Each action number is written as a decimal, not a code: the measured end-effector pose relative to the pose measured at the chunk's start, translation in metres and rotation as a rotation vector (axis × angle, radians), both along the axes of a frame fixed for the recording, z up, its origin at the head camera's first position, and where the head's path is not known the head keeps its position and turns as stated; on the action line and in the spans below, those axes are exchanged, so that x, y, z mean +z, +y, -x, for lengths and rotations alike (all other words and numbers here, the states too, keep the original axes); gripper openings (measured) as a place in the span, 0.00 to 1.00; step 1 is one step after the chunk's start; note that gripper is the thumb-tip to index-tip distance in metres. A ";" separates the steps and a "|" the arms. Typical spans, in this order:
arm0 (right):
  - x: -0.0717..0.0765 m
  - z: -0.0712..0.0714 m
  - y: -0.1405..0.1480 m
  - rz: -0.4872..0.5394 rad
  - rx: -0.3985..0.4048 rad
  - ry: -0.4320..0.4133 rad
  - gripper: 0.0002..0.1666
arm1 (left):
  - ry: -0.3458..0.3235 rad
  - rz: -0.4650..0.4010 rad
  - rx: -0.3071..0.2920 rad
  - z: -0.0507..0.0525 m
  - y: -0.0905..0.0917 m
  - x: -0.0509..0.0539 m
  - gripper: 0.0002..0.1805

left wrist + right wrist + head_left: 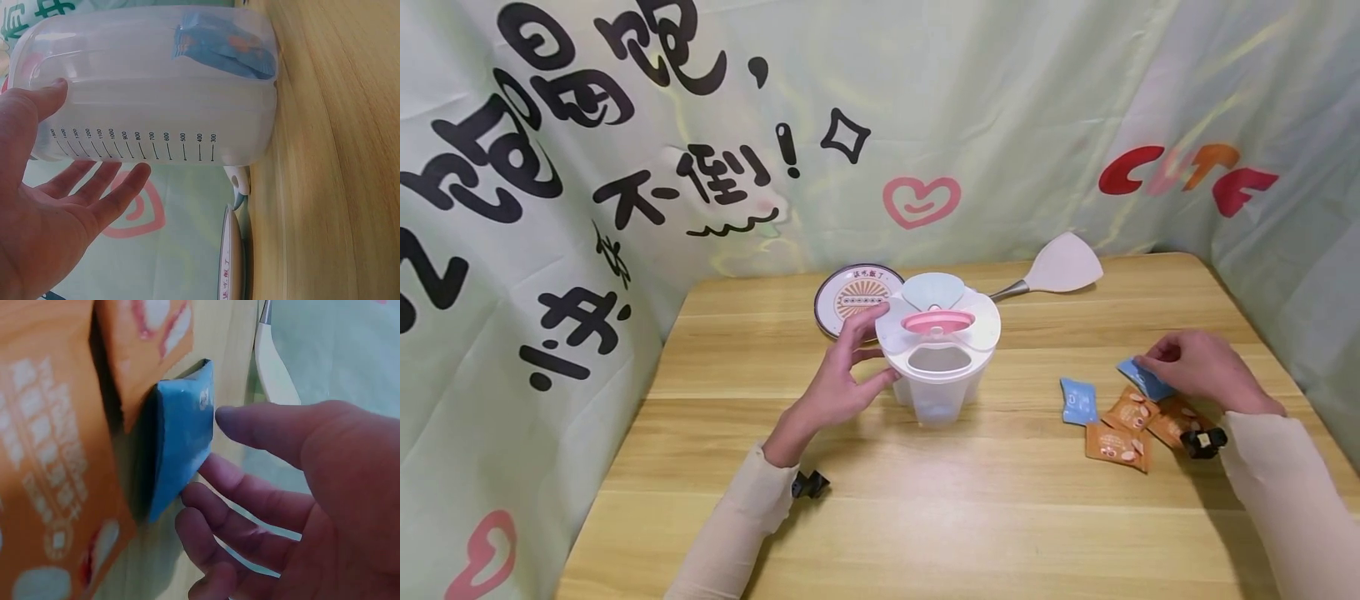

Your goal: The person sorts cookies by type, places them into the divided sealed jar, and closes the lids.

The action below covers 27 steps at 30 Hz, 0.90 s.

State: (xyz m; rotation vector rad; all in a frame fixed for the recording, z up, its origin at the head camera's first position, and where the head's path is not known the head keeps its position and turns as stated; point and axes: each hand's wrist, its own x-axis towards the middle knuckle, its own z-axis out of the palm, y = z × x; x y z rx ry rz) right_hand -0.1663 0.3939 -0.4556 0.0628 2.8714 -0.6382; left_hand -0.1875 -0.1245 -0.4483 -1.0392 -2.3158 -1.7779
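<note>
Two pale sleeves [1292, 508] reach in over the table [1000, 533], one to each side. The right hand [1202, 367] is at a blue packet [1142, 379] on the right, with thumb and fingers parted and a gap between thumb and forefinger; they are not closed on it. In the right wrist view the packet lies just past the thumb tip, with the forefinger at its lower edge and the other fingers bent beside it. Three orange packets [1117, 447] lie close by, overlapping, and a second blue packet [1078, 402] lies flat just left of them. The left hand [838, 387] grips the clear tub [938, 404] round its left side, high up near the lid, thumb on the near wall and fingers round the far side. The tub stands upright, well apart from the right hand. Its lid has a pink handle [937, 323] and an oval opening on the near side. A third blue packet [226, 47] lies inside, at the bottom. Behind the tub are a plate [827, 300] and a spatula [1063, 264].
</note>
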 end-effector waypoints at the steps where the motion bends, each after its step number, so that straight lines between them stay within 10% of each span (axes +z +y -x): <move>1: 0.000 0.001 0.000 0.003 0.001 -0.004 0.21 | 0.001 0.001 -0.001 0.000 0.000 0.000 0.48; 27: 0.007 0.008 -0.009 0.079 0.053 -0.077 0.27 | -0.007 -0.001 -0.004 0.001 0.001 -0.001 0.48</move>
